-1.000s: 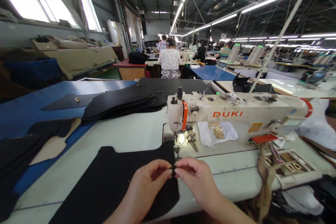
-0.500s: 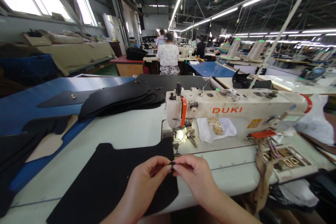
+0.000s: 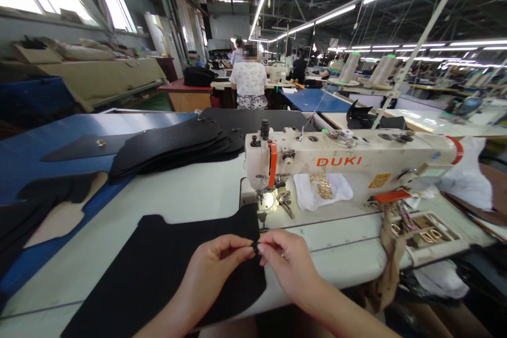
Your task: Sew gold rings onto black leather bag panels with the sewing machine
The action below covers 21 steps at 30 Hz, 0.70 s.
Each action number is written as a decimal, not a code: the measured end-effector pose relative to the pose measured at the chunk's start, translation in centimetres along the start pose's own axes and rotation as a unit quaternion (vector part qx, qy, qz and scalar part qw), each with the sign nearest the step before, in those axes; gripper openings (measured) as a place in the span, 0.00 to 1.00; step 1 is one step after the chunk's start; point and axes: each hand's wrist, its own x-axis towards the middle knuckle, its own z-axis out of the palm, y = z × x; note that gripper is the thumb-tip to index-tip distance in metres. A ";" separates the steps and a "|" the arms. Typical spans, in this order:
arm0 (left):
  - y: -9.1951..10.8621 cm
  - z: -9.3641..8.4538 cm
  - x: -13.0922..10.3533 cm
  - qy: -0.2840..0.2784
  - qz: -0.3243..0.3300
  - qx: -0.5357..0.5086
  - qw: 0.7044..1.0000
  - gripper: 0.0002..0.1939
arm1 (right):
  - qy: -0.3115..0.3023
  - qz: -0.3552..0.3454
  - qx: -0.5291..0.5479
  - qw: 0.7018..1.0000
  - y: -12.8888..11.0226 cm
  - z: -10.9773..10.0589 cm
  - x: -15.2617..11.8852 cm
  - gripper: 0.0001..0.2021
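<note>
Thumb and fingers of my left hand (image 3: 216,259) are pinched on a small black piece (image 3: 255,246), too small to make out its kind. My right hand (image 3: 287,259) pinches the same piece from the other side, so the fingertips of both hands nearly meet. Beneath them a large black cut panel (image 3: 170,259) lies flat on the pale machine table (image 3: 202,190), its upper right corner near the needle area. Just beyond my hands stands the white sewing machine (image 3: 340,153) marked DUKI. My left forearm covers part of the panel.
A white bag of gold rings (image 3: 322,190) sits under the machine arm. To the right is a parts tray (image 3: 431,235) with metal rings, beside a hanging brown strap (image 3: 390,259). Black panels (image 3: 174,145) are stacked at back left. A person (image 3: 249,79) sits farther ahead.
The view has shifted slightly, so everything appears a little farther left. Both hands keep their pinch on the small black piece, with the fingertips slightly re-set.
</note>
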 end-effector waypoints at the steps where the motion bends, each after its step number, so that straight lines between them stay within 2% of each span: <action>1: -0.2 -0.1 0.2 -0.007 -0.010 -0.013 1.000 0.10 | -0.001 0.017 0.028 0.999 0.3 0.2 0.0 0.07; 7: -0.7 -1.0 1.4 -0.071 -0.035 -0.007 0.997 0.13 | -0.002 0.093 0.113 0.989 1.8 0.8 0.4 0.06; 9: -0.8 -1.4 2.2 -0.061 0.002 0.042 0.997 0.15 | -0.004 0.106 0.117 0.987 2.1 0.7 0.6 0.06; 11: -1.1 -1.6 3.3 -0.020 0.085 0.144 0.986 0.15 | -0.008 0.118 0.119 0.986 2.4 0.5 0.8 0.06; 13: -1.9 -1.7 4.4 0.009 0.200 0.277 0.940 0.16 | -0.014 0.129 0.119 0.984 2.7 0.3 0.8 0.06; 16: -3.4 -1.4 5.5 0.006 0.329 0.436 0.838 0.19 | -0.017 0.144 0.110 0.983 3.0 -0.2 0.8 0.04; 18: -4.3 -1.2 5.6 -0.002 0.354 0.491 0.796 0.21 | -0.016 0.157 0.102 0.982 3.0 -0.5 1.2 0.04; 21: -4.8 -1.1 5.2 -0.004 0.362 0.522 0.773 0.23 | -0.032 0.197 0.083 0.976 2.7 -0.9 2.5 0.06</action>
